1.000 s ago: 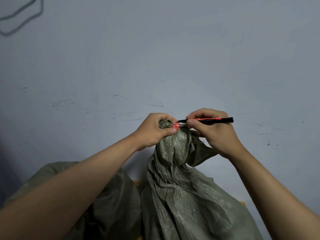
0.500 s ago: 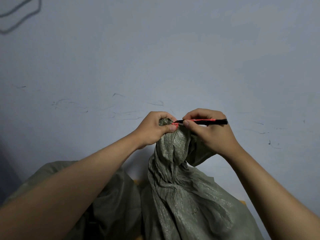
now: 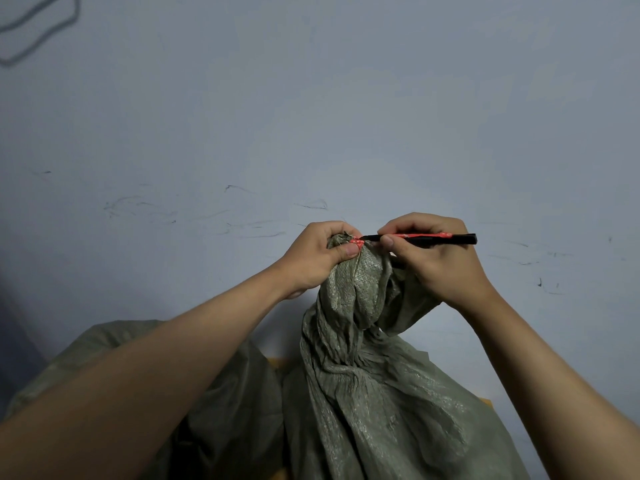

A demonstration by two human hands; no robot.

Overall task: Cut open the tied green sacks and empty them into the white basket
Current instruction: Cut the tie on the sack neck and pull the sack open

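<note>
A tall green woven sack (image 3: 374, 403) stands in front of me, its neck bunched and bound at the top by a red tie (image 3: 356, 241). My left hand (image 3: 322, 258) grips the bunched neck just under the tie. My right hand (image 3: 433, 258) holds a black-and-red cutter (image 3: 433, 238) level, its tip against the red tie. A second green sack (image 3: 228, 393) lies lower left, partly hidden behind my left forearm. No white basket is in view.
A plain grey-blue wall (image 3: 311, 116) with scuff marks fills the background right behind the sacks. A dark cable (image 3: 45, 36) loops at the top left. A strip of orange-brown surface (image 3: 275, 362) shows between the two sacks.
The cutter has slid a little to the right and back against the tie. My left hand keeps its hold on the sack neck; the sack has not moved.
</note>
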